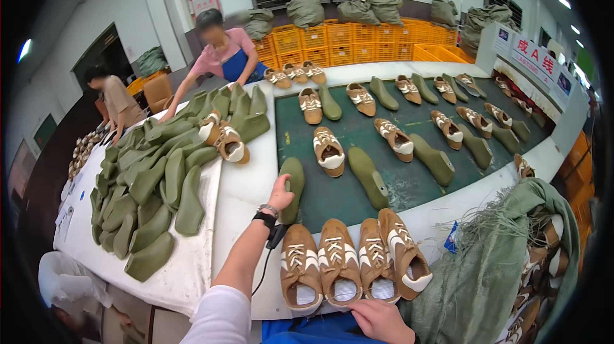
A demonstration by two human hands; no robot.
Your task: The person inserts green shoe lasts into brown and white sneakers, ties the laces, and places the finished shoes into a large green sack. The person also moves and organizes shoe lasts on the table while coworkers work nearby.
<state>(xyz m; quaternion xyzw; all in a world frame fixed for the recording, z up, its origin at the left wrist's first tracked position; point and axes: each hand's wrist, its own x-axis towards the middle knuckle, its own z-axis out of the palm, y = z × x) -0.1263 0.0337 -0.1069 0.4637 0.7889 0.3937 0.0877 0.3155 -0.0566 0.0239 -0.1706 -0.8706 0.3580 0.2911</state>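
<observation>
My left hand (281,194) is closed around the side of an olive-green shoe last (293,181), which stands at the near left corner of the green conveyor belt (409,185). My right hand (382,322) is low at the table's front edge, its fingers loosely stretched by the heels of a row of brown sneakers with white stripes and laces. Nearest to it are a middle sneaker (339,259) and the one beside it (377,261). At the row's ends are a left sneaker (298,261) and a tilted right sneaker (404,248).
A large heap of green lasts (160,171) covers the white table at left, with sneakers (229,142) on its edge. Sneakers and lasts line the belt. A green woven sack (486,267) of shoes stands at right. A co-worker (220,56) reaches into the heap; orange crates (345,40) stand behind.
</observation>
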